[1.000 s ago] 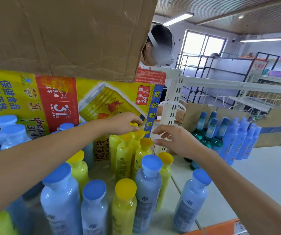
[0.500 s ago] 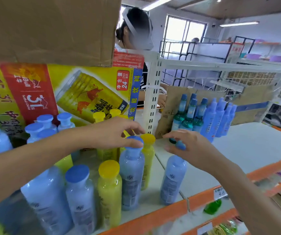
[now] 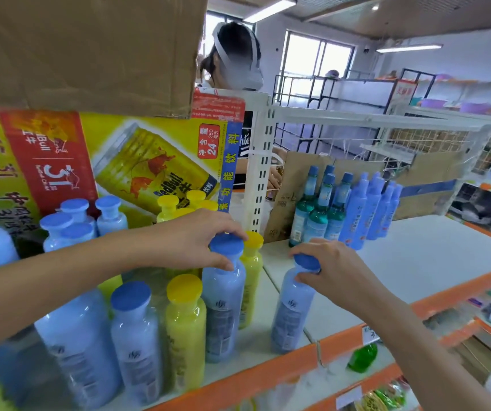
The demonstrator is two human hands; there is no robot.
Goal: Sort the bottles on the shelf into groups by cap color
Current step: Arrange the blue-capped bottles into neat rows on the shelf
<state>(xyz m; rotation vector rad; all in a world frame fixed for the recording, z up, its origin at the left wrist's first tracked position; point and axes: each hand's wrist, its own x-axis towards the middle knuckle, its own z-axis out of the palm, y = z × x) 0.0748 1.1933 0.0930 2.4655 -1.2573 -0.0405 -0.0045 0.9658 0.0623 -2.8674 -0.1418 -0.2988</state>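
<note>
Cardboard box (image 3: 84,48) overhangs the top left, above a yellow Red Bull carton (image 3: 137,173) that walls off the back of the left bay. A white slotted post (image 3: 260,173) stands between this bay and the right one.

The left hand (image 3: 191,241) works inside a crowd. A yellow-capped bottle (image 3: 251,280) stands right against the held one on its right, and a front yellow bottle (image 3: 185,327) is just beside it on the left.

The left hand grips the cap of a blue-capped bottle (image 3: 223,307), fingers curled over the rim. That bottle stands upright near the shelf front. The right hand (image 3: 336,268) pinches the cap of a second blue bottle (image 3: 291,315), upright and alone just right of the cluster.

Blue-capped bodies look pale blue throughout and yellow-capped ones yellow. I cannot tell whether that is liquid or plastic.

Green glass bottles (image 3: 315,215) stand beside blue spray bottles (image 3: 369,212) at the back right.

The white shelf board (image 3: 416,262) has an orange front edge (image 3: 268,378). Beyond it are another person wearing a headset (image 3: 235,57), a window (image 3: 318,57) and wire racks.
</note>
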